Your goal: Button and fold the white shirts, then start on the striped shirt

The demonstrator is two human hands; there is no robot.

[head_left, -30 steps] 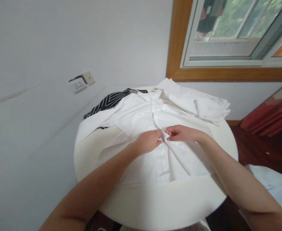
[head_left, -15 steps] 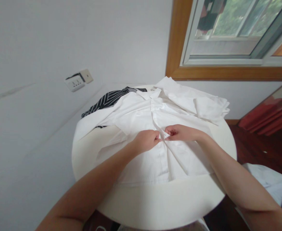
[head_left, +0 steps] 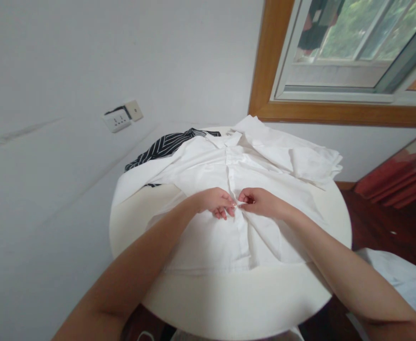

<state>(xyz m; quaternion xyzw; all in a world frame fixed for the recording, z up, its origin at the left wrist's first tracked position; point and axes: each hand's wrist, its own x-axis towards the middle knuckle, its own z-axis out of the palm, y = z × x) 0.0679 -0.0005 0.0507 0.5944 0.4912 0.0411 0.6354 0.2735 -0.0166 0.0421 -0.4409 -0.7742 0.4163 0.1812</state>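
A white long-sleeved shirt (head_left: 208, 241) lies front side up, its collar toward the wall and its hem toward me. My left hand (head_left: 219, 202) pinches the shirt's front placket around the middle, its lower fingers loosely curled. Right beside it, my right hand (head_left: 256, 201) grips the other side of the placket between thumb and forefinger. The fingertips of both hands almost meet at the front opening. Any button between them is too small to make out. Below the hands, the fabric rises in a few creases.
The shirt is spread on a round white table (head_left: 236, 303). A black-and-white striped garment (head_left: 161, 146) lies partly under its left side. Behind are a wall with a socket (head_left: 117, 120) and a wood-framed window (head_left: 257, 106). White cloth (head_left: 396, 270) sits at lower right, near a red curtain (head_left: 400, 177).
My left hand has turned, so more of its fingers show beneath the thumb. Both hands stay at the placket, fingertips closer together. The view has shifted slightly.
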